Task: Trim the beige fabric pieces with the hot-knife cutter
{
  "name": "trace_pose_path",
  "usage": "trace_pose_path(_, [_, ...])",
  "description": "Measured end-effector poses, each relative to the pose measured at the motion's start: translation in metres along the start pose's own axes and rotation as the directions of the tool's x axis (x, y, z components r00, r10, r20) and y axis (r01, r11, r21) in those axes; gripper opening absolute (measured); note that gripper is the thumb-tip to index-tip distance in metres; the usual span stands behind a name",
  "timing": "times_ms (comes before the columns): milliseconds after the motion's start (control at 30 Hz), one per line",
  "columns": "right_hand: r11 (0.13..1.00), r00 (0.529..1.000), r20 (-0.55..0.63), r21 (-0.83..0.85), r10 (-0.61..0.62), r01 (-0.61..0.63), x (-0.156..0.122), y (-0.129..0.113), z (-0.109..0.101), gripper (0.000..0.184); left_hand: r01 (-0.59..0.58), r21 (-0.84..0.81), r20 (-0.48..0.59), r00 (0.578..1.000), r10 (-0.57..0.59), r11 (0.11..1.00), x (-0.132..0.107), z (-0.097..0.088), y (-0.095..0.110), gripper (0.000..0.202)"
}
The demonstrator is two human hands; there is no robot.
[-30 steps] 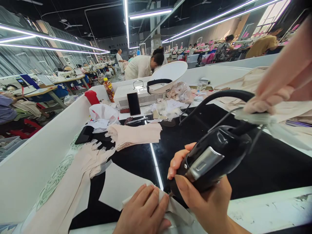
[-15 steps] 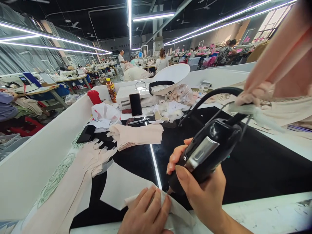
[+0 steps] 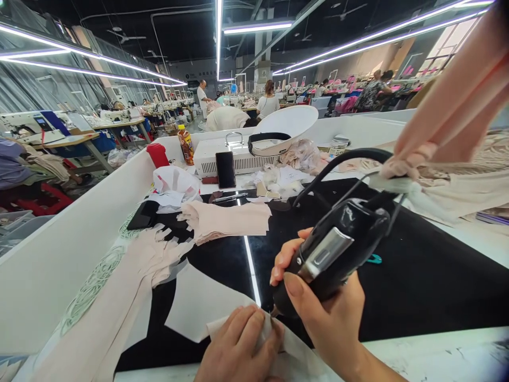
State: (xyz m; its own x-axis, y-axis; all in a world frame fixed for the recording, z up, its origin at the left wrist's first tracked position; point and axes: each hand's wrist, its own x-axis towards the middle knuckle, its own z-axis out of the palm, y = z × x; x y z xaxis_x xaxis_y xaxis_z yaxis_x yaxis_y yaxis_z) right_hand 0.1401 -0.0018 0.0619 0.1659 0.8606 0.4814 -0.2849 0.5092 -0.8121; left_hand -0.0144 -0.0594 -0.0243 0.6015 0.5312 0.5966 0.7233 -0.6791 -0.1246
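My right hand (image 3: 326, 302) is wrapped round a black corded handheld tool (image 3: 338, 249) with a silver plate on its side. The tool tilts down to the left, and its tip points at the fabric just beside my left fingertips. My left hand (image 3: 242, 339) lies palm down, fingers stretched over a pale piece of fabric (image 3: 302, 350), pressing it at the table's front edge. Under that fabric sits a white pattern sheet (image 3: 199, 302). My left hand hides much of the fabric's middle, and whether the tool's tip touches it I cannot tell.
Stacked pink fabric pieces (image 3: 230, 218) lie ahead on the black table surface (image 3: 417, 276); long strips (image 3: 107, 302) lie left. Behind stand a white vented box (image 3: 214, 168), a phone (image 3: 225, 170) and a bottle (image 3: 185, 144). Knotted pink cloth (image 3: 449, 106) suspends the tool's cable. People sit beyond.
The view has shifted slightly. My left fingers are a little more bent on the fabric, and the tool has moved slightly, showing more of a teal pin-like item behind it.
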Motion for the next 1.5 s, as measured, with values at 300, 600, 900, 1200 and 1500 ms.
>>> trace_pose_path(300, [1.000, 1.000, -0.016, -0.017, -0.006, 0.006, 0.004, -0.003, 0.005, 0.031, 0.058, -0.023, 0.155, 0.986, -0.054, 0.998, -0.012, -0.001, 0.001, 0.060])
trace_pose_path(600, [0.995, 0.998, 0.055, 0.095, 0.009, -0.015, 0.006, -0.004, 0.010, 0.035, 0.081, -0.071, 0.198, 0.978, -0.065, 0.994, -0.013, -0.002, 0.005, 0.053])
trace_pose_path(900, [1.000, 1.000, 0.014, 0.012, 0.005, -0.005, 0.003, -0.006, 0.012, 0.032, 0.086, -0.083, 0.192, 0.979, -0.069, 0.993, -0.013, -0.003, 0.010, 0.062])
trace_pose_path(1200, [0.998, 1.000, -0.002, 0.063, -0.003, 0.003, 0.010, -0.001, 0.004, 0.026, 0.223, -0.268, 0.264, 0.953, -0.151, 0.937, 0.005, -0.029, -0.010, 0.029])
trace_pose_path(1500, [0.996, 0.999, 0.035, 0.084, 0.030, -0.033, 0.000, -0.007, -0.012, 0.028, 0.187, -0.165, 0.324, 0.938, -0.125, 0.968, -0.007, -0.031, -0.037, 0.031])
